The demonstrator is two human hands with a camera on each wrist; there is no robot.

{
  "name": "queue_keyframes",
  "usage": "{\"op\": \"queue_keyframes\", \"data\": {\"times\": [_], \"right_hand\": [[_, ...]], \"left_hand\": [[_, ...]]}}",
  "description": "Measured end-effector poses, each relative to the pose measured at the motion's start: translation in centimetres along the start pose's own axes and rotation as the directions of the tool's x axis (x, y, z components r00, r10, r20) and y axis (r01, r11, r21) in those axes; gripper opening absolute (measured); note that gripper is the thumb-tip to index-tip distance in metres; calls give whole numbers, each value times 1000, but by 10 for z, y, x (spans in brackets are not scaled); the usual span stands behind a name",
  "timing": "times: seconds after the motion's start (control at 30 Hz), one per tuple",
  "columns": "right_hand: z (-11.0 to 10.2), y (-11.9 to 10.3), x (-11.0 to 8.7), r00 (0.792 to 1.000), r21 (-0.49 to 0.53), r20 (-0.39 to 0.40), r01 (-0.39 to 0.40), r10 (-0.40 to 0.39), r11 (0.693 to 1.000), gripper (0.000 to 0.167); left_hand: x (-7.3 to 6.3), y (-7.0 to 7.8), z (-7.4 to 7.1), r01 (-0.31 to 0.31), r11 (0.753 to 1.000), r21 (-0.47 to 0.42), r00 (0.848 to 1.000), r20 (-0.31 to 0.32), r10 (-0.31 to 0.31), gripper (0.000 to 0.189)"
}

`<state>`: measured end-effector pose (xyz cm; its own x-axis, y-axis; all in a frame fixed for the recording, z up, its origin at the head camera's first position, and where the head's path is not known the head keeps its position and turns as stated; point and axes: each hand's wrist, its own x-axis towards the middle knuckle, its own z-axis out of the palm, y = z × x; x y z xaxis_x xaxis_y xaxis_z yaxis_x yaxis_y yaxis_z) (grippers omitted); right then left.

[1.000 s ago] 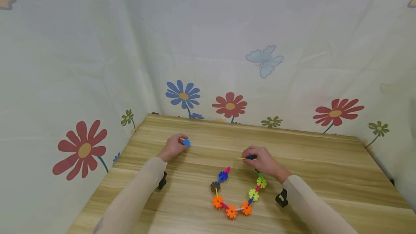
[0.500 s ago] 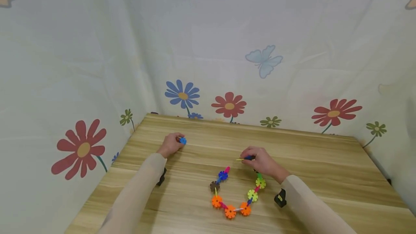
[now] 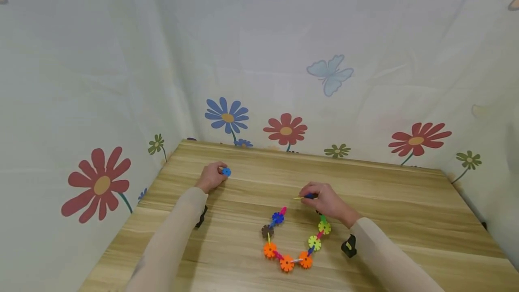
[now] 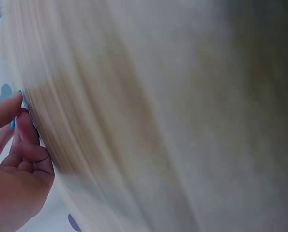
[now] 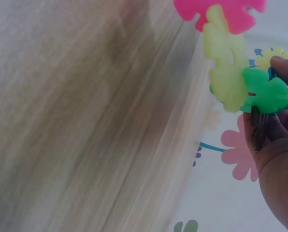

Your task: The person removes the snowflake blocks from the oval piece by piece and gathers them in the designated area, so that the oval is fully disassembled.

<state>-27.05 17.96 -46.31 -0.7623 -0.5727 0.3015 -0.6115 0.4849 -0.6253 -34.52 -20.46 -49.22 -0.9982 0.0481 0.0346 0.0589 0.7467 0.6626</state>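
My left hand [image 3: 211, 177] pinches a light blue flower-shaped plastic disc [image 3: 226, 171] at the far left of the table. In the left wrist view the thumb and fingers of the left hand [image 4: 22, 159] mostly hide it. Fingers of my right hand [image 3: 327, 201] pinch a dark blue disc [image 3: 310, 196], with a yellow disc [image 3: 298, 198] seen edge-on beside it. A chain of interlocked discs curves in a U below that hand, from a pink disc [image 3: 283, 210] through an orange disc [image 3: 286, 263] to a green disc [image 3: 322, 218]. In the right wrist view, the green disc [image 5: 265, 91] overlaps the right hand.
The wood-grain table [image 3: 235, 238] reaches back to a pale cloth wall [image 3: 259, 57] printed with flowers and a butterfly. Cloth also hangs at the left and right. A black strap device [image 3: 348, 247] sits at the right wrist.
My left hand has shifted slightly left and farther back with the light blue disc. The right hand and the chain stay nearly where they were.
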Motion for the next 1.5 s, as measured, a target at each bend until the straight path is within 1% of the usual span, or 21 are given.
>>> {"op": "queue_keyframes", "data": {"times": [0.23,0.43,0.63,0.87,1.07,1.2,1.3,1.4,1.5], "right_hand": [[-2,0,1,1000,5,5,-16,16,1000,8],[-1,3,1,1000,7,4,-20,20,1000,8],[1,4,-1,999,4,-1,-36,36,999,9],[1,1,-2,996,19,-12,-90,90,996,9],[3,6,-2,997,18,-32,-70,70,997,9],[3,8,-3,998,14,-30,-57,57,998,9],[2,7,-3,997,21,-32,-64,65,998,9],[0,6,-4,996,28,-42,-75,77,997,9],[0,8,-4,996,32,-47,-78,80,996,8]], "left_hand": [[-1,0,-5,-30,997,68,1000,6,30,35],[-1,0,-5,-41,992,122,999,29,38,35],[0,0,-4,-44,989,144,998,51,37,35],[1,-2,-3,-50,989,141,998,48,44,33],[2,-3,-3,-28,991,135,998,55,20,36],[0,-4,-4,-29,991,132,998,50,23,39],[-1,-2,-5,-25,994,106,999,37,22,39],[-1,2,-4,-22,998,59,999,41,19,35],[-2,6,-2,-54,998,22,997,54,53,31]]}}
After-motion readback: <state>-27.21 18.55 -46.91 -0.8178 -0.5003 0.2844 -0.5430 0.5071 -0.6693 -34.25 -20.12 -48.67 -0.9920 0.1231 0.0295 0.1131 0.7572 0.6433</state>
